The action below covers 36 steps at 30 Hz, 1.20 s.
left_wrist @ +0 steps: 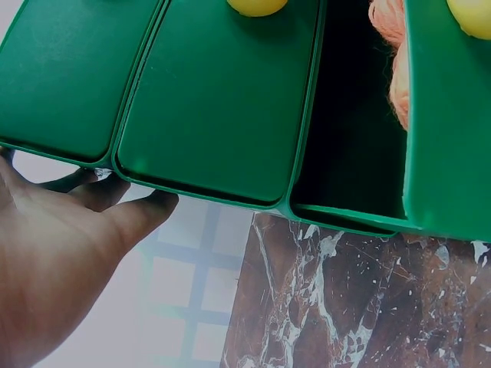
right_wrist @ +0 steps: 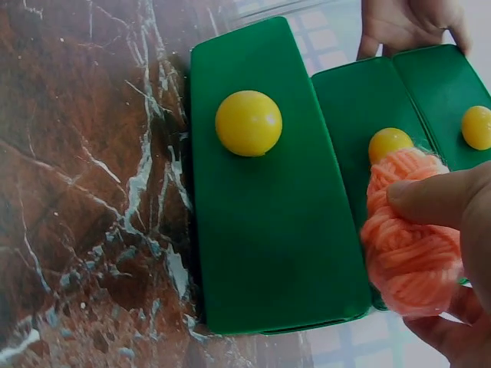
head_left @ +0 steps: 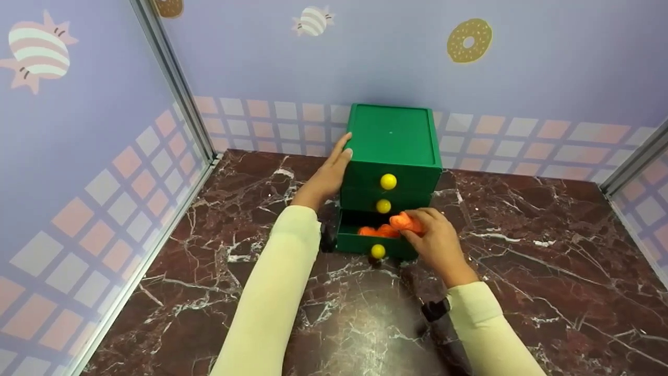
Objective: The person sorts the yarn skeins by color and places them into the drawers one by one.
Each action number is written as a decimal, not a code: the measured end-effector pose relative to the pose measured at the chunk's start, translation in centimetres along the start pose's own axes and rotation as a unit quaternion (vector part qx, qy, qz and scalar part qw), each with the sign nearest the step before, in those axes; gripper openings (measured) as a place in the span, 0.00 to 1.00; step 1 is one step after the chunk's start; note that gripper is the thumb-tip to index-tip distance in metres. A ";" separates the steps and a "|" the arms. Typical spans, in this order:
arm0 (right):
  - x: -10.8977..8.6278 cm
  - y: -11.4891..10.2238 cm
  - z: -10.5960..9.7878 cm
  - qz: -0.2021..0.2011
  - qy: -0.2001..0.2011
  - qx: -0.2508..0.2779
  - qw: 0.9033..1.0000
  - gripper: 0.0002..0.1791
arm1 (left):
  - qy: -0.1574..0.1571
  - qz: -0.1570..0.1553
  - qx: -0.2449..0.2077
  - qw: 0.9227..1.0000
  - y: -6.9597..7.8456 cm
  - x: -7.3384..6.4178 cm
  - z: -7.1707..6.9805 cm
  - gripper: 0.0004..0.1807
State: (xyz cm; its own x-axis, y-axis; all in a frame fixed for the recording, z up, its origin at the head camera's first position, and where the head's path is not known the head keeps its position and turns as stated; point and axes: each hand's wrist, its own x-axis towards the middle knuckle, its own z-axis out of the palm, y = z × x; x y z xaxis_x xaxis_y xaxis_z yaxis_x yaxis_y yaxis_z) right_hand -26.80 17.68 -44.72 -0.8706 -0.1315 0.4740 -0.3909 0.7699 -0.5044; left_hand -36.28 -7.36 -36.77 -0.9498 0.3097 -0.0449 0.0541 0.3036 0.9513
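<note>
A green cabinet of three stacked drawers with yellow knobs stands against the back wall. Its bottom drawer is pulled out, and orange yarn lies inside. My right hand grips a ball of orange yarn between thumb and fingers, over the right part of that drawer. In the right wrist view the yarn hangs in front of the drawer fronts. My left hand rests against the cabinet's left side with its fingers extended; the left wrist view shows the fingertips at the side edge.
The cabinet sits on a dark red marbled tabletop. Printed wall panels stand behind it and on both sides, joined by metal corner strips. The open drawer juts forward from the cabinet.
</note>
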 end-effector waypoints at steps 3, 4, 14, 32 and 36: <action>0.1 0.0 0.2 0.007 -0.005 -0.004 1.000 0.19 | -0.002 -0.001 0.001 1.000 -0.1 0.1 0.0 0.26; 0.1 0.0 0.3 0.010 -0.006 -0.007 1.000 0.20 | -0.002 0.000 0.003 1.000 -0.1 0.1 0.0 0.27; -0.3 0.6 0.3 -0.003 0.015 -0.023 1.000 0.14 | -0.003 0.002 0.008 1.000 0.0 0.1 -0.1 0.28; -0.5 0.2 1.3 -0.030 -0.045 -0.064 0.996 0.13 | 0.002 0.004 0.002 1.000 -0.1 0.0 -0.1 0.28; -0.4 0.0 1.8 -0.046 -0.073 -0.079 0.993 0.15 | 0.003 0.006 0.002 1.000 -0.1 0.0 0.0 0.28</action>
State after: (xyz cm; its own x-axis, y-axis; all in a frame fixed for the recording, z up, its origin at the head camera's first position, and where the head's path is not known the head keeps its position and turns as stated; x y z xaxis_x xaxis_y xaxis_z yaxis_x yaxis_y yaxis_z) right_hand -26.96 16.68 -46.22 -0.8721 -0.2849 0.3979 -0.4284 0.8375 -0.3392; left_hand -36.29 -7.42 -36.86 -0.9507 0.3083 -0.0322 0.0664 0.3043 0.9503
